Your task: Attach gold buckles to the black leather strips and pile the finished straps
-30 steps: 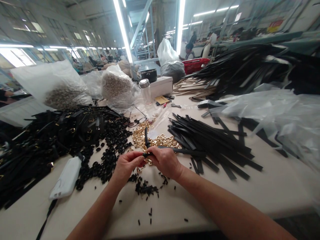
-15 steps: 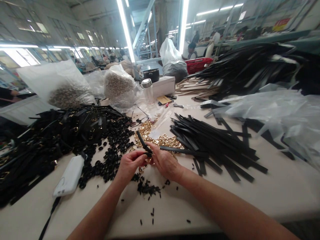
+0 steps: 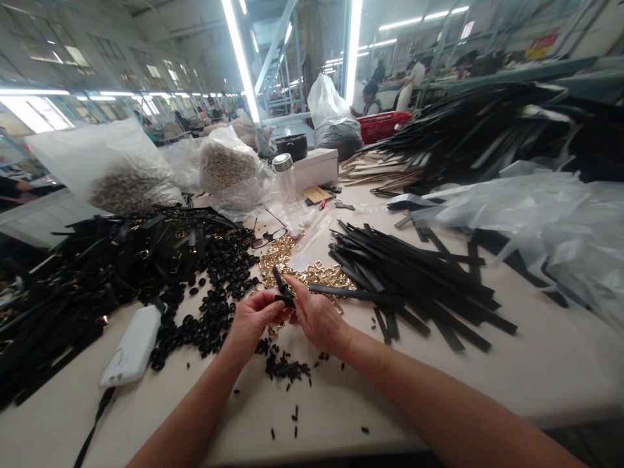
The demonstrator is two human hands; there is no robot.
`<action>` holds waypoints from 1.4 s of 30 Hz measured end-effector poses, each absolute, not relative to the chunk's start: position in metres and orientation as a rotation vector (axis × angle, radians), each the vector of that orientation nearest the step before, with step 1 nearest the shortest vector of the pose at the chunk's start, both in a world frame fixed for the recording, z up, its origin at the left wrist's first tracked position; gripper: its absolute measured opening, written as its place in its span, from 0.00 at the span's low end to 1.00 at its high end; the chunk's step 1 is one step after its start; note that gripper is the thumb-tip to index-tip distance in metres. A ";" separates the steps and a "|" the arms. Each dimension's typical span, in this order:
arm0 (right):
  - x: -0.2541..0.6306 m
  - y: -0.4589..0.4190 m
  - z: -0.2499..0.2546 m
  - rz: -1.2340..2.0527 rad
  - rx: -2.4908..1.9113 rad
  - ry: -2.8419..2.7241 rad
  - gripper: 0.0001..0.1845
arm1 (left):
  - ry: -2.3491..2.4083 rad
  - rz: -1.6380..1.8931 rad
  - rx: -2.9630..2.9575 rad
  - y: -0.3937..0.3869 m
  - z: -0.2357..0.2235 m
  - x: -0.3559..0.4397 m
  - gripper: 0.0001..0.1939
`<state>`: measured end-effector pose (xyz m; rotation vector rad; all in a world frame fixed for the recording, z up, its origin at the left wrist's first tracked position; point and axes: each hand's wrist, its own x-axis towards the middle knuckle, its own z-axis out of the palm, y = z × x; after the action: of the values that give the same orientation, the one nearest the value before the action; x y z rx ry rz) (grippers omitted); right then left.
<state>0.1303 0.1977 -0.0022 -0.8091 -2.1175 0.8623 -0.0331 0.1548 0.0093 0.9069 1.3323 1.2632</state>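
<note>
Just on the near side of the buckles (image 3: 325, 275), a heap of shiny gold-coloured metal frames, a matte black strap (image 3: 279, 281) is held, one end slanting upward; the left hand (image 3: 258, 320) pinches it between thumb and fingers; the right hand (image 3: 322, 318) grasps it too, its index finger stretched along it, the other fingertips partly hidden.

Right of the buckles lie flat, straight-cut black strips (image 3: 414, 273), fanned and overlapping, and beyond them crumpled, translucent sheeting (image 3: 536, 201); left of the buckles spread round, glossy black rings (image 3: 221, 286) and, farther left, tangled straps with gold fittings (image 3: 146, 234); nearer than the buckles, short black bits (image 3: 285, 365) litter the smooth, pale table (image 3: 195, 416).

Behind the buckles stand a clear bottle (image 3: 286, 182) with a silvery lid, a plain white box (image 3: 316, 168) and a clear bag (image 3: 227, 162) of beige pieces; far behind the buckles, to the right, hangs a yellow and red sign (image 3: 542, 47), its writing too blurred to read.
</note>
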 end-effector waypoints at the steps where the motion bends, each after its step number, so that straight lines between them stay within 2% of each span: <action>1: 0.131 0.197 -0.001 0.864 -0.798 -2.130 0.27 | 1.329 1.252 0.912 0.155 0.009 -0.034 0.14; 5: 0.132 0.196 0.005 0.837 -0.767 -2.178 0.22 | 1.310 1.221 0.894 0.155 0.007 -0.037 0.15; 8: 0.132 0.196 0.007 0.660 -0.819 -2.200 0.15 | 1.314 1.236 0.887 0.155 0.004 -0.037 0.15; 13: 0.132 0.199 0.001 0.423 -0.911 -2.174 0.12 | 1.365 1.233 0.942 0.154 0.003 -0.034 0.14; 17: 0.132 0.200 0.000 0.425 -0.880 -2.153 0.09 | 1.374 1.238 0.964 0.154 0.005 -0.035 0.15; 29: 0.132 0.198 0.002 0.491 -0.899 -2.092 0.08 | 1.382 1.280 1.059 0.154 0.008 -0.034 0.16; 35: 0.134 0.198 0.005 0.531 -0.733 -1.980 0.08 | 1.659 1.401 1.635 0.158 0.008 -0.046 0.14; 38: 0.134 0.197 0.005 0.550 -0.626 -1.978 0.08 | 1.743 1.317 1.999 0.160 0.006 -0.050 0.18; 42: 0.134 0.195 0.006 0.579 -0.502 -1.953 0.09 | 1.717 1.204 2.163 0.161 0.005 -0.052 0.17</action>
<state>0.1343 0.1954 0.0063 -0.5019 -1.9534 0.5789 -0.0516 0.1608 0.0048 2.1628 1.7167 1.2045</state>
